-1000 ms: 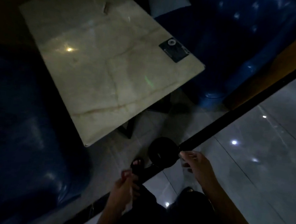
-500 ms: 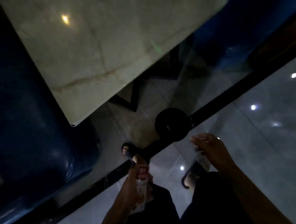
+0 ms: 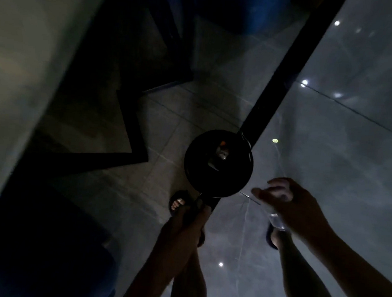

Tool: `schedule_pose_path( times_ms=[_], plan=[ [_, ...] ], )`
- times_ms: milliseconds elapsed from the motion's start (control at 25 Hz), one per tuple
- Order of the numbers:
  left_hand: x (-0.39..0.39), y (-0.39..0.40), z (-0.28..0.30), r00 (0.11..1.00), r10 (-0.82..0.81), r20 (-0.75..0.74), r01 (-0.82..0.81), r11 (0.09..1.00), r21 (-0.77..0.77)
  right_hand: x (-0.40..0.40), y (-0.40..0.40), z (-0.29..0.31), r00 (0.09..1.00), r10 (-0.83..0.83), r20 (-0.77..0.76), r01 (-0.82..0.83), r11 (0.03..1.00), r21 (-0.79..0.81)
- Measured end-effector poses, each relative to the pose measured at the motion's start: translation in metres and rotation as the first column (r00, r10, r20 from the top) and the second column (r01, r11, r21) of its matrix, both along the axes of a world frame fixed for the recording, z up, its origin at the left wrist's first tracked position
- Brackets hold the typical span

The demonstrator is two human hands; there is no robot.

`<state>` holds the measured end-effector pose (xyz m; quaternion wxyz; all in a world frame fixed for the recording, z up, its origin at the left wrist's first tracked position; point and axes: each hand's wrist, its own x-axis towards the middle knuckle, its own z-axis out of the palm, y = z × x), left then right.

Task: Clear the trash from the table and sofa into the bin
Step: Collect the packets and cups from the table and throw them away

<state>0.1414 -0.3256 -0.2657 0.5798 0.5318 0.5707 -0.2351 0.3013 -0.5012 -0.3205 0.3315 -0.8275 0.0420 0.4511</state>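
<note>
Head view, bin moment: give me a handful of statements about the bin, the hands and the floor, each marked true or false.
1. The bin is round and black. True.
2. The bin is empty. False: some pale trash shows inside it.
3. The right hand holds a clear, see-through item beside the bin. True.
4. The left hand is stretched out over the table. False: it is low, just below the bin's near rim, above the floor.
5. The bin stands on top of the table. False: it stands on the tiled floor, on a dark strip, to the right of the table.
</note>
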Motion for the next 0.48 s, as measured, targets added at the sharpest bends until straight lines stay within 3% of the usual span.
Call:
schedule_pose_path(
  times_ms=[120,200,400,480],
  plan=[
    [0.012,0.018,-0.049,0.983,-0.182,0.020,0.181,0.982,0.055,-0.008,0.006,-0.053,0.993,-0.101,0.053,0.100,0.995,0.018],
    [0.015,0.023,-0.074,0.976,-0.214,0.048,0.209,0.973,0.098,-0.008,0.014,-0.084,0.981,-0.187,0.056,0.184,0.981,0.059],
    [0.027,0.036,-0.123,0.971,-0.211,0.112,0.166,0.934,0.316,-0.001,0.030,-0.130,0.992,-0.117,0.041,0.110,0.984,0.137],
    [0.034,0.040,-0.136,0.968,-0.222,0.120,0.171,0.926,0.336,0.005,0.028,-0.142,0.995,-0.092,0.032,0.085,0.983,0.160]
  ],
)
